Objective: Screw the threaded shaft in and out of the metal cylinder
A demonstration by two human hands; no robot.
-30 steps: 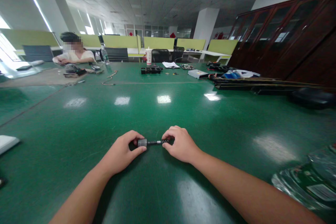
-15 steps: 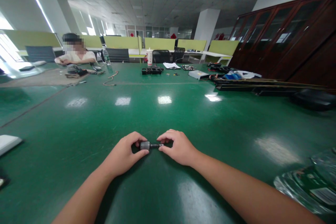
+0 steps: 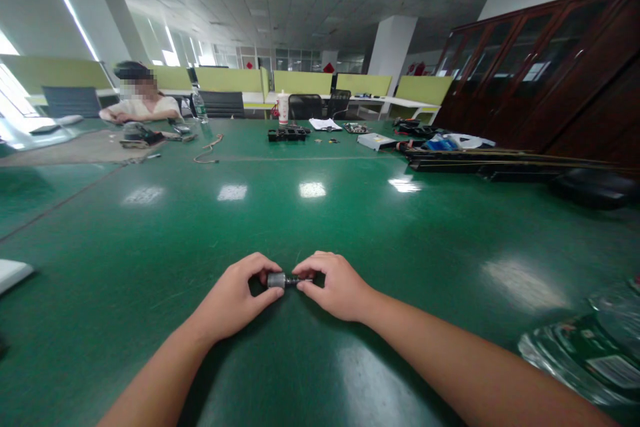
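The left hand (image 3: 227,300) pinches a grey cylinder (image 3: 276,280) between thumb and fingers, low at the near middle of the green table (image 3: 320,220). From the cylinder's right end runs a thin dark rod (image 3: 291,281), grasped by the fingertips of the right hand (image 3: 343,290)

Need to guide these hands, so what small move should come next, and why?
Perhaps ease the right hand slightly toward the grey cylinder: the left hand pinches the cylinder, and a short dark section shows between it and the right hand.
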